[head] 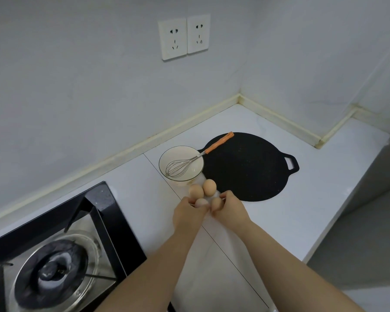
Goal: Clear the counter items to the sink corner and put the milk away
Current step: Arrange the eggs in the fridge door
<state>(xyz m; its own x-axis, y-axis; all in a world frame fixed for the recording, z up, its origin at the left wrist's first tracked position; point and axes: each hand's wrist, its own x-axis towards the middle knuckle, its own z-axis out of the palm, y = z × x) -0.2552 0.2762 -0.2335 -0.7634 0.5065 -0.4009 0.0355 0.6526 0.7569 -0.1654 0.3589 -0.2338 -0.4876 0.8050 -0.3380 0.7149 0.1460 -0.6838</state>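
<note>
Four brown eggs (209, 187), smooth and matte, sit clustered against the near-left edge of the black griddle pan (245, 167). The two nearer eggs are partly covered by the hands. Beneath them lies a white dish (208, 199), so pale against the white counter (302, 210) that only thin slivers of its rim show; its shape cannot be made out.

The left hand (188, 212) and right hand (229, 210) are side by side, nearly touching, each with fingers curled and pinching the rim of that dish. The fingertips are mostly hidden behind the knuckles.

The griddle pan is flat, round and speckled, with a loop handle on its right side. Touching its left edge stands a glossy white bowl (178, 154). In it rests a wire whisk (199, 155), its orange handle leaning out over the pan. Far left of the pan, a gas stove (54, 266) of black glass and steel is cut off by the frame.
</note>
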